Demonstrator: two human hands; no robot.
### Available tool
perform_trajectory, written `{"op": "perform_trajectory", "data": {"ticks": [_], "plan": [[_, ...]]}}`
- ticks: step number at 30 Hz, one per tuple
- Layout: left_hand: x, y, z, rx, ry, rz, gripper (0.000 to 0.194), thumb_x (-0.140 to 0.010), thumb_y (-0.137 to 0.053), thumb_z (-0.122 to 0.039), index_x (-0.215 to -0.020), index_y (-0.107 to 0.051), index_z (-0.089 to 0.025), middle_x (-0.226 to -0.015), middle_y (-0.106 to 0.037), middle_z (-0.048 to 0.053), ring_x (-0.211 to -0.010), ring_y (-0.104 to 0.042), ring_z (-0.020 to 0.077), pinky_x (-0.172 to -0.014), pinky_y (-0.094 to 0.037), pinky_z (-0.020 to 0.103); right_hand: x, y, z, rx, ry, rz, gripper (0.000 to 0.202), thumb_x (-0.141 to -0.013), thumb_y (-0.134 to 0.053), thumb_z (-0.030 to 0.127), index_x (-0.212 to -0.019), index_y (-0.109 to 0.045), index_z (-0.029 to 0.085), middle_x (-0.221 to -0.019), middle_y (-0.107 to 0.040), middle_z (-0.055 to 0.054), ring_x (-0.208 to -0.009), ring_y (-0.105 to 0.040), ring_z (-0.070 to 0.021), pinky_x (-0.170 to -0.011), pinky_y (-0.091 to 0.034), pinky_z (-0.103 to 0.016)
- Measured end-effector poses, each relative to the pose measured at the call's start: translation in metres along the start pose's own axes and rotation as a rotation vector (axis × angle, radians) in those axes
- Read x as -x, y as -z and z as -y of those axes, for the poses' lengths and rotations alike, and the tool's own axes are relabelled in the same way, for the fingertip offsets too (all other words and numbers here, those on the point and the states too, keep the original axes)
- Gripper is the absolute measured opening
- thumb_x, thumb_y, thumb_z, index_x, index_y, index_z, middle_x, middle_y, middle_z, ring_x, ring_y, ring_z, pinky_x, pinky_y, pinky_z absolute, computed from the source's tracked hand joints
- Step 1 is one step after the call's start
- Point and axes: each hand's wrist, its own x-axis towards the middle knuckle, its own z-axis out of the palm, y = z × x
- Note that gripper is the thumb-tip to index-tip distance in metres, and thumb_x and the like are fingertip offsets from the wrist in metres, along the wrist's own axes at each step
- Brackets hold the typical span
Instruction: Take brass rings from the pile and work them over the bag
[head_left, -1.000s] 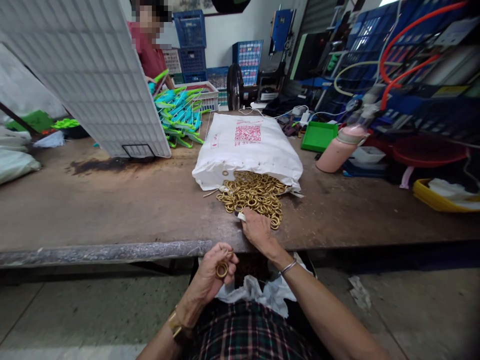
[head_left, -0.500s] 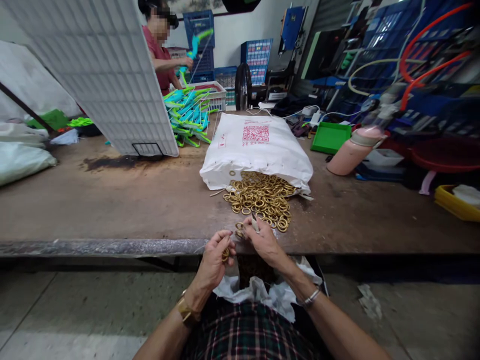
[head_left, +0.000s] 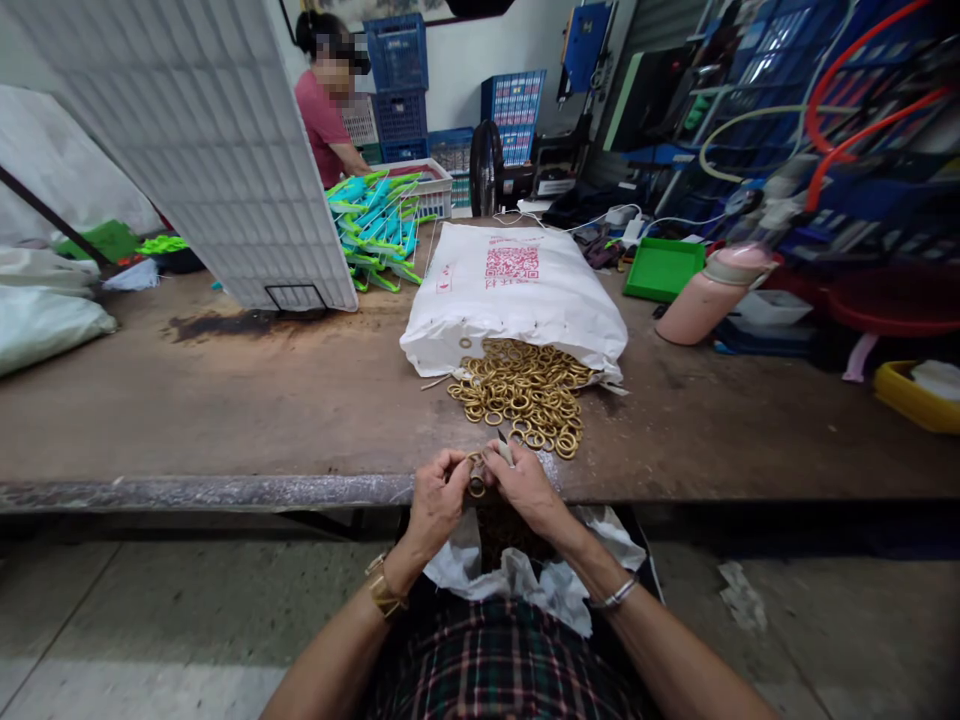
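Gold-coloured rings (head_left: 525,395) spill from the open mouth of a white sack (head_left: 517,285) onto the brown table. Close to the table's front edge, my left hand (head_left: 439,495) is closed on a few rings (head_left: 476,487) between the two hands. My right hand (head_left: 525,488) meets it there, fingers pinched at the same rings, and also holds a small pale tool with a dark pointed tip (head_left: 505,449). How the rings are split between the hands is partly hidden by the fingers.
A white ribbed panel (head_left: 225,150) leans at the left. Behind it are blue-green plastic pieces (head_left: 382,225) and a person in a red shirt (head_left: 322,125). A green tray (head_left: 664,270) and a pink bottle (head_left: 705,300) stand at the right. Below the edge lies white cloth (head_left: 525,580).
My left hand has moved right and up to meet my right hand at the rings. The other person's raised arm has come down, and the plastic piece it held has been lowered.
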Motion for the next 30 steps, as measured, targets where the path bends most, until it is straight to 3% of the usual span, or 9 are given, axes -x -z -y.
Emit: {"op": "perform_trajectory", "data": {"ticks": [3, 5, 8, 12, 19, 24, 30], "plan": [[0.001, 0.001, -0.001, -0.169, -0.168, -0.009, 0.011, -0.072, -0.060, -0.028, -0.070, -0.065, -0.018, -0.065, -0.059, 0.001, -0.062, -0.049, 0.0120, -0.063, -0.037, 0.021, -0.002, 0.002, 0.004, 0.152, 0.052, -0.040, 0.023, -0.074, -0.045, 0.037, -0.061, -0.044, 0.019, -0.053, -0.041, 0.006, -0.052, -0.038, -0.0082, -0.051, -0.030, -0.020], [0.002, 0.001, -0.001, -0.200, -0.188, 0.012, 0.010, -0.073, -0.059, -0.026, -0.072, -0.065, -0.018, -0.067, -0.060, 0.001, -0.064, -0.050, 0.0117, -0.065, -0.038, 0.021, -0.004, 0.001, 0.005, 0.215, 0.067, -0.053, 0.024, -0.073, -0.045, 0.037, -0.058, -0.043, 0.019, -0.053, -0.039, 0.006, -0.053, -0.036, -0.0083, -0.051, -0.029, -0.021], [0.003, 0.000, -0.002, -0.094, -0.029, 0.074, 0.019, -0.076, -0.055, -0.034, -0.074, -0.061, -0.016, -0.059, -0.054, -0.001, -0.051, -0.045, 0.0081, -0.052, -0.035, 0.019, -0.005, -0.001, 0.005, 0.243, 0.076, -0.061, 0.023, -0.073, -0.044, 0.036, -0.057, -0.042, 0.019, -0.053, -0.037, 0.007, -0.052, -0.035, -0.0084, -0.050, -0.027, -0.021], [0.005, 0.001, -0.005, 0.139, 0.217, 0.149, 0.030, -0.074, -0.055, -0.046, -0.075, -0.052, -0.016, -0.052, -0.047, -0.005, -0.038, -0.033, 0.0037, -0.037, -0.022, 0.017, -0.003, -0.003, 0.008, 0.227, 0.093, -0.042, 0.023, -0.074, -0.043, 0.034, -0.057, -0.041, 0.019, -0.052, -0.036, 0.007, -0.051, -0.034, -0.0081, -0.049, -0.027, -0.020], [0.009, 0.001, -0.006, 0.285, 0.259, 0.192, 0.033, -0.071, -0.058, -0.048, -0.072, -0.047, -0.016, -0.054, -0.047, -0.006, -0.038, -0.033, 0.0025, -0.035, -0.020, 0.015, 0.000, 0.000, 0.008, 0.126, 0.108, 0.018, 0.021, -0.078, -0.039, 0.033, -0.063, -0.044, 0.019, -0.055, -0.045, 0.005, -0.053, -0.042, -0.0092, -0.052, -0.033, -0.020], [0.011, 0.000, -0.007, 0.259, 0.214, 0.152, 0.035, -0.071, -0.058, -0.049, -0.073, -0.047, -0.017, -0.056, -0.048, -0.005, -0.039, -0.035, 0.0027, -0.035, -0.022, 0.014, 0.004, 0.003, 0.003, 0.464, 0.167, -0.065, 0.020, -0.080, -0.035, 0.026, -0.067, -0.048, 0.019, -0.056, -0.048, 0.002, -0.053, -0.043, -0.0107, -0.053, -0.031, -0.021], [0.011, 0.002, -0.008, 0.180, 0.149, 0.148, 0.033, -0.074, -0.055, -0.049, -0.073, -0.047, -0.016, -0.056, -0.047, -0.005, -0.039, -0.032, 0.0028, -0.035, -0.022, 0.015, 0.014, 0.002, 0.004, 0.817, 0.229, 0.067, 0.022, -0.073, -0.038, 0.014, -0.085, -0.055, 0.020, -0.066, -0.059, -0.001, -0.058, -0.050, -0.0127, -0.055, -0.027, -0.022]]}}
